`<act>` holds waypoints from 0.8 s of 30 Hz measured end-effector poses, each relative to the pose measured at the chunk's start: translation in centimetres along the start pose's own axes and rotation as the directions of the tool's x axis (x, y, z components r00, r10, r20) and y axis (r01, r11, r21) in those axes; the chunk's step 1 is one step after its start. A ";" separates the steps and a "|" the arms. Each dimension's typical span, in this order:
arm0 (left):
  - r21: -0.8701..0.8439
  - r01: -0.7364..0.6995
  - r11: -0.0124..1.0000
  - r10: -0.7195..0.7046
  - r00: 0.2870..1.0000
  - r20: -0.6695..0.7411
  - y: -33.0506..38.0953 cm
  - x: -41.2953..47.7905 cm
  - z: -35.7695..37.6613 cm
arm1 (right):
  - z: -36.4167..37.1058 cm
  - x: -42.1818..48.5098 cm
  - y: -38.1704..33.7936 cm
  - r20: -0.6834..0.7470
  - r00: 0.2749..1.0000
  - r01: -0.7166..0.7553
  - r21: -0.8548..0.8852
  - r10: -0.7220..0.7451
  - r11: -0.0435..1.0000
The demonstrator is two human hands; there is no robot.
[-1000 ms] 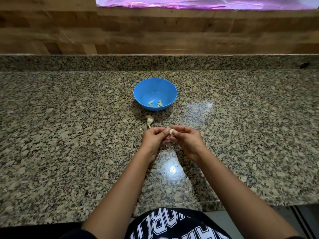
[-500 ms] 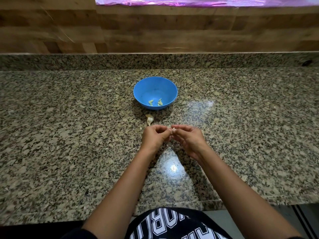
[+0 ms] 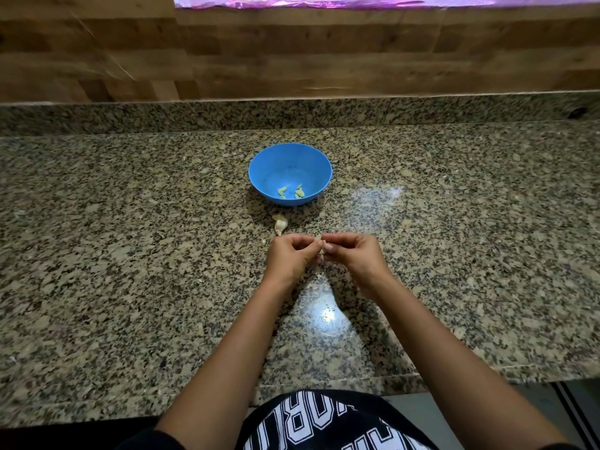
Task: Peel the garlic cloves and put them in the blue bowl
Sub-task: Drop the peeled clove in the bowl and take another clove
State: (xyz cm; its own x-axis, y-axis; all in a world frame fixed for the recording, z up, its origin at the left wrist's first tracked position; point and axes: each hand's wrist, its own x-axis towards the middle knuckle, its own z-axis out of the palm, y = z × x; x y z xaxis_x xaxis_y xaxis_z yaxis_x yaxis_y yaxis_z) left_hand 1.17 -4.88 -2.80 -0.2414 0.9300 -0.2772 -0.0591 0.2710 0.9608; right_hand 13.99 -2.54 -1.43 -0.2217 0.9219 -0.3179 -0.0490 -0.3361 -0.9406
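A blue bowl (image 3: 290,160) stands on the granite counter (image 3: 130,254) and holds two peeled garlic cloves (image 3: 290,191) near its front wall. An unpeeled garlic clove (image 3: 280,225) lies on the counter just in front of the bowl. Below it my left hand (image 3: 290,259) and my right hand (image 3: 352,254) meet fingertip to fingertip. Between them they pinch a small garlic clove (image 3: 320,244), mostly hidden by the fingers, with a pale edge showing.
A raised granite ledge (image 3: 292,113) and a wood-panelled wall (image 3: 292,53) close off the back of the counter. The counter's front edge (image 3: 324,386) runs just above my torso. Small bits of skin (image 3: 263,241) lie near my left hand.
Both hands have stayed in place in front of the bowl while the fingers worked on the clove. Less of the clove shows between the fingertips now than a second ago.
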 end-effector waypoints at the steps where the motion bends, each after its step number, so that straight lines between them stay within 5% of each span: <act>1: -0.010 0.004 1.000 -0.004 1.000 -0.003 0.0 0.0 0.0 | 0.0 0.0 0.0 -0.007 1.000 0.007 -0.016 -0.007 1.000; 7: 0.030 -0.006 1.000 0.008 0.999 -0.037 -0.1 0.1 0.2 | 0.4 -0.1 0.4 -0.035 0.999 0.033 0.012 -0.032 0.999; 14: 0.344 -0.118 0.931 0.162 0.981 -0.102 -0.1 -0.3 0.9 | 0.8 0.0 1.1 -0.086 0.996 0.028 0.059 -0.023 0.998; 18: 0.374 -0.113 0.920 0.173 0.976 -0.130 -0.1 -0.3 0.5 | 0.5 0.0 1.0 -0.108 0.991 -0.043 0.303 0.079 0.952; 24: 0.709 -0.176 0.683 0.241 0.970 0.008 -0.6 0.0 -0.3 | -0.9 0.4 0.7 -0.062 0.986 -0.116 0.402 0.154 0.908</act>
State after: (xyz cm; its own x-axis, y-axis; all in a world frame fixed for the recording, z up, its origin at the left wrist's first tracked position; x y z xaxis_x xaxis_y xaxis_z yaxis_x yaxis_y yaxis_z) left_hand 0.94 -5.07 -3.34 -0.2407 0.9699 -0.0375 0.6885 0.1978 0.6977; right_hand 14.76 -2.24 -2.32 -0.1660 0.8694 -0.4654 -0.4103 -0.4901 -0.7691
